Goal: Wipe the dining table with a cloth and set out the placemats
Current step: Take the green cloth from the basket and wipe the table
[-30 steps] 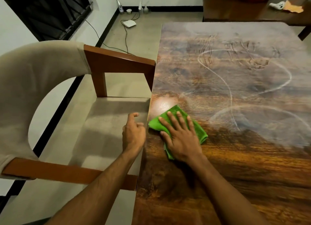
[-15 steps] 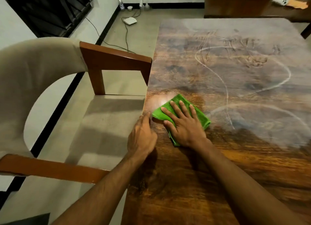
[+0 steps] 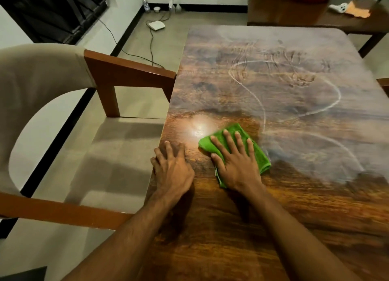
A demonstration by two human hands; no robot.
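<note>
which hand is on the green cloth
The right hand, with its fingers spread flat on the green cloth. The left hand rests beside it on the bare dining table near the edge and touches no cloth.

wood table (image 3: 273, 228), green cloth (image 3: 261, 156) + both hands on top

This is a home dining room: a big wooden dining table (image 3: 273, 217) streaked with pale smears, a cushioned chair (image 3: 42, 87) with wooden arms standing at its left edge, a white box (image 3: 156, 25) trailing cables across the floor, and a barred window (image 3: 52, 11) beyond.
</note>
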